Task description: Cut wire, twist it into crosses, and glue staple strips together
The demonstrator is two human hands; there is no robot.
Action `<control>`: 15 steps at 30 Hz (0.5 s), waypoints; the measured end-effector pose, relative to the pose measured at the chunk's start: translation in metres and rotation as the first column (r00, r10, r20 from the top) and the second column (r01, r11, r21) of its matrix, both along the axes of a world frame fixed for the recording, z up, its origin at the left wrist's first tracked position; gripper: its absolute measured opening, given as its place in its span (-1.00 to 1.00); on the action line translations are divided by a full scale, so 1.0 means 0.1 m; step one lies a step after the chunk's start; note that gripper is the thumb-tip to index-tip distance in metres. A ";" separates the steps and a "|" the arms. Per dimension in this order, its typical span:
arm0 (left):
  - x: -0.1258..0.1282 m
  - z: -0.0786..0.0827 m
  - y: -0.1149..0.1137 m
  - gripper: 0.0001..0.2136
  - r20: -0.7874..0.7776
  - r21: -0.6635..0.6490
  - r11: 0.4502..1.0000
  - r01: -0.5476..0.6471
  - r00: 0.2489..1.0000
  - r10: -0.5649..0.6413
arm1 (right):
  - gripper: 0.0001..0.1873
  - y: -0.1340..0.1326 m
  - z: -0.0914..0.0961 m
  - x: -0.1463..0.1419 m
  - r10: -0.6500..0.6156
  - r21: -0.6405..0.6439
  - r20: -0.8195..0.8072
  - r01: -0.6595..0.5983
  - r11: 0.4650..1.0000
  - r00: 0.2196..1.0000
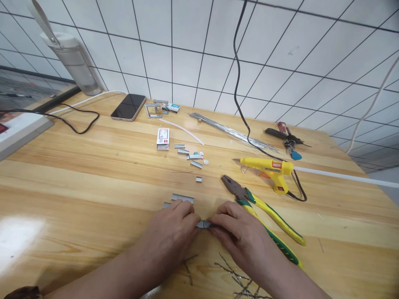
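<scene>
My left hand (174, 228) and my right hand (238, 228) are closed on the two ends of a short grey strip of staples (204, 224), pinched between thumbs and fingers. A crease or gap shows near the strip's middle; its ends are hidden by my fingers. Just beyond my left hand lies a longer strip of staples (183, 198), with another partly covered one beside it. Pliers (235, 187) with yellow and green handles lie by my right hand, which overlaps part of them. Twisted wire pieces (237, 278) are under my right wrist.
Short staple pieces (196, 164) lie ahead, near a small white staple box (163, 137). A yellow glue gun (268, 166), a bundle of thin wires (230, 131) and keys (289, 143) are to the right. Farther left are a phone (128, 107) and a bottle (75, 62) against the tiled wall.
</scene>
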State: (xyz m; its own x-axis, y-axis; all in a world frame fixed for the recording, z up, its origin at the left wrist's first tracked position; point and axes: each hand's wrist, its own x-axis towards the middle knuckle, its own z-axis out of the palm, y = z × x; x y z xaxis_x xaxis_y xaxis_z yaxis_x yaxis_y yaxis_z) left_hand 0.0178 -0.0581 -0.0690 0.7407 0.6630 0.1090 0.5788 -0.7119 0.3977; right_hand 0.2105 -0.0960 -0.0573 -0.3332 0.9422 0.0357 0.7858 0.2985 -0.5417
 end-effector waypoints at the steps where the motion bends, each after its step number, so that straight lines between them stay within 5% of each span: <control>1: 0.00 0.00 0.00 -0.81 0.004 0.002 1.000 0.002 1.000 -0.002 | -0.81 0.00 -0.01 0.00 -0.004 0.005 -0.003 0.004 1.000 1.000; 15: 0.00 -0.05 -0.04 -0.80 0.063 0.018 1.000 -0.011 0.998 0.010 | -0.76 0.01 -0.04 -0.02 0.021 0.012 0.010 -0.021 1.000 1.000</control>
State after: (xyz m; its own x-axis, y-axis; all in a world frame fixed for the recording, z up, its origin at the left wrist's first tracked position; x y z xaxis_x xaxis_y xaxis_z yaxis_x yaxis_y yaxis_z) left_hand 0.0174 -0.0616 -0.0744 0.7251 0.6679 0.1675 0.5601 -0.7136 0.4207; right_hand 0.2089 -0.0949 -0.0616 -0.3530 0.9346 0.0435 0.7846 0.3210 -0.5305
